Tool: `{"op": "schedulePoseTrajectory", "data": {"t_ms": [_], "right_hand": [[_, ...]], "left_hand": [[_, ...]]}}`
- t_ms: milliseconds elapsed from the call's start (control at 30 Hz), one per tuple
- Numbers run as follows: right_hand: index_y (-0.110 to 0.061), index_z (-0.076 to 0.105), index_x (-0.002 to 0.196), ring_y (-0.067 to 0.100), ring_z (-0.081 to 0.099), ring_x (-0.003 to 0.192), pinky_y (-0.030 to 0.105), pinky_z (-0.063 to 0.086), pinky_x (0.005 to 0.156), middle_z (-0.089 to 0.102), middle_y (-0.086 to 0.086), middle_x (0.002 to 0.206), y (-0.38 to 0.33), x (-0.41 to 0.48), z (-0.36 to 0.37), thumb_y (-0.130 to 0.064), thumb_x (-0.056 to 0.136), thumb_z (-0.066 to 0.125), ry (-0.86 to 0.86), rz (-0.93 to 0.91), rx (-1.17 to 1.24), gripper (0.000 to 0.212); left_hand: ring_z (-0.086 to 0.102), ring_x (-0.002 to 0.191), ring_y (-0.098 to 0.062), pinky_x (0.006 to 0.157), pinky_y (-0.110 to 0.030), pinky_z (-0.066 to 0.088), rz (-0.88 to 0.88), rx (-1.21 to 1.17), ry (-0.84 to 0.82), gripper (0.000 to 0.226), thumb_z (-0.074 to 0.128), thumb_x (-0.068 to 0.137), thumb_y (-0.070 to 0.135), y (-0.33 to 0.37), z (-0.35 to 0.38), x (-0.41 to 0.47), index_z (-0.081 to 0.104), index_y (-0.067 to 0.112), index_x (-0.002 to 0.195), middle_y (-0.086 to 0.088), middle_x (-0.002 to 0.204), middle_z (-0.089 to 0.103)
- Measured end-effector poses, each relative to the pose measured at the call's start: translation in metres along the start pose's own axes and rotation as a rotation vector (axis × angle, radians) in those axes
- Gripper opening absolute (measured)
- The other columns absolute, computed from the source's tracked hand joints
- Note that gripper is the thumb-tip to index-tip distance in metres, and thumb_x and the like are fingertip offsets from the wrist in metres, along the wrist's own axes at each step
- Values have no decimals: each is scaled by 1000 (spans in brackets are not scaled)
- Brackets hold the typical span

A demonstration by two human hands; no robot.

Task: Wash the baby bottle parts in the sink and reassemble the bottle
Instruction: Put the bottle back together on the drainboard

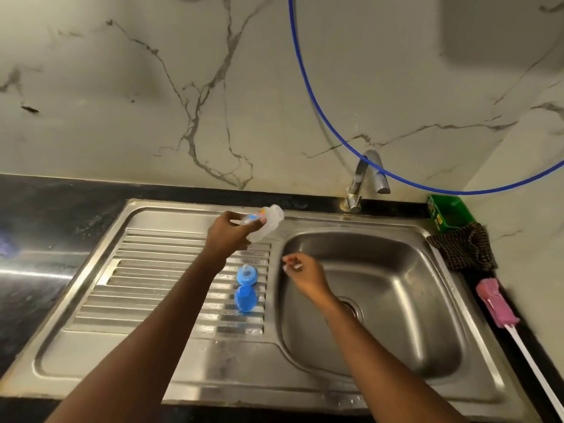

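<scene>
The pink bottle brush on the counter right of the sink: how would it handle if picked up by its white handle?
The pink bottle brush looks light; its thin white handle may flex slightly. The fuzzy head probably compresses easily and would droop if wet. Lying flat on the counter, it seems unlikely to roll.

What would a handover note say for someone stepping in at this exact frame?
Left hand: holds the clear plastic bottle body tilted, above the far end of the ribbed steel drainboard.
Right hand: empty, fingers loosely open over the steel sink basin.
Blue collar with teat and blue cap sit side by side on the drainboard.
Pink bottle brush lies on the counter right of the basin.
Done: bottle is apart. No water visibly running from the tap; whether parts are washed is unclear.
Left: any remaining washing, then reassembly.
</scene>
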State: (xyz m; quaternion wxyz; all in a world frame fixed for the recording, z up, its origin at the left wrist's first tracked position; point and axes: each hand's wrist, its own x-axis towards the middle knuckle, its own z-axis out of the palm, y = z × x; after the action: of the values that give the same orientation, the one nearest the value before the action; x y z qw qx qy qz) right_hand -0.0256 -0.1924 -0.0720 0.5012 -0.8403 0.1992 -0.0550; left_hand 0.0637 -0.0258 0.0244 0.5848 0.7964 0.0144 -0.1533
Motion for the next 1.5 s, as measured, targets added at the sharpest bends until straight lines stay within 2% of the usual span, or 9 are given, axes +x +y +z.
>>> {"op": "schedulePoseTrajectory", "data": {"t_ms": [200,367,500,567,700,800,1100,1267,1500], "right_hand": [[-24,65,118,15,55,110,29,45,99,55,2,118,-29,21,42,-18,78,77,-363,-191,-173,42],[-20,69,99,14,57,95,33,50,88,55,-4,100,-27,22,51,-12,76,77,-308,-220,-209,25],[-14,62,95,14,60,90,22,50,77,64,2,99,-33,16,28,-3,83,68,-117,-12,290,16],[-13,61,98,13,61,90,18,51,76,65,3,99,-37,10,7,-5,87,64,-3,90,569,13],[-11,61,106,16,65,95,25,54,79,67,6,104,-36,-2,-33,-4,92,56,-14,116,902,17],[-11,61,111,19,65,102,27,55,83,67,7,110,-33,-12,-52,-7,93,55,-74,66,873,20],[-13,57,119,27,59,116,41,51,97,59,12,126,-32,-30,-99,4,91,53,-272,-51,612,33],[-12,60,119,20,63,111,30,52,91,63,6,121,-40,-41,-130,4,82,66,-395,-111,449,40],[-14,65,101,19,62,112,30,54,88,64,0,121,-39,-46,-145,11,76,68,-360,-204,372,36]], "left_hand": [[72,88,-24,79,-35,60,-86,-176,17,61,85,68,37,-27,-33,-6,50,13,111,-13,105,65],[66,94,-19,87,-35,55,-12,-94,-64,52,82,74,32,-37,-40,-16,52,24,117,-1,100,65],[63,92,-11,76,-25,51,57,8,-86,40,78,78,34,-39,-30,-24,59,24,112,7,99,64],[65,94,-12,80,-27,52,76,12,-118,42,77,78,38,-41,-22,-28,62,25,115,5,103,68],[67,96,-12,82,-26,54,97,-45,-214,40,75,81,37,-40,1,-40,63,28,117,7,105,70],[67,95,-10,75,-19,52,106,-92,-277,33,73,83,32,-39,16,-50,63,32,115,9,103,71],[65,83,-17,76,-30,50,50,-184,-459,38,62,79,40,-33,33,-62,71,17,108,-10,97,71],[54,65,-12,60,-26,44,-25,-149,-449,45,52,76,45,-24,45,-66,67,10,101,-11,85,63],[60,80,-22,60,-27,47,-27,-111,-535,34,41,99,43,-19,55,-67,61,15,107,-17,98,65]]}}
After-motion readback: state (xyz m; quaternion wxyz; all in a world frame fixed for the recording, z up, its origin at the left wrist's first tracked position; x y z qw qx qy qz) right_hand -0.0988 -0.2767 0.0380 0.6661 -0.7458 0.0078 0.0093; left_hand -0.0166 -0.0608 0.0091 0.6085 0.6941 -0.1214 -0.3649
